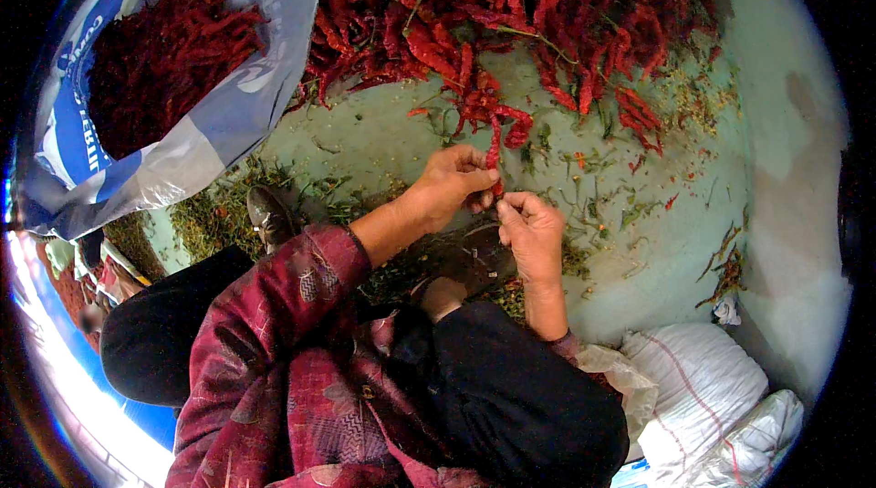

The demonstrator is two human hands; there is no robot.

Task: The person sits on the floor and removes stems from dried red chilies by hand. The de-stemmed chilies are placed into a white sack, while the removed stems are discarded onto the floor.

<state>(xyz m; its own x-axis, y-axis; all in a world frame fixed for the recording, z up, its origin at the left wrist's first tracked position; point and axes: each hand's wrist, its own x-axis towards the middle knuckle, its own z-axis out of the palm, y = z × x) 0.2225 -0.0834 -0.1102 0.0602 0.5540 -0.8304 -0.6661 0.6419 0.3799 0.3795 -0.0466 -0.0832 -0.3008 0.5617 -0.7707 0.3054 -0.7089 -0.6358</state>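
Note:
My left hand [457, 180] grips a wrinkled red chili pepper [494, 145] between thumb and fingers. The pepper hangs down past the thumb towards my right hand [532, 224], whose thumb and index finger pinch together at its lower end. Whatever sits between those right fingertips is too small to make out, perhaps hidden by them. Just beyond my hands, a few loose dried chilies [479, 101] lie at the near edge of a large heap of red chilies [438, 15]. Green stems and bits [595, 193] are scattered on the pale green floor [657, 241] around my right hand.
A big printed plastic bag [198, 152] at the upper left holds many red chilies [171, 63]. Stem debris [219, 211] is piled near my shoe [270, 217]. White woven sacks [698, 378] stand at the lower right. A pale wall [787, 166] bounds the right side.

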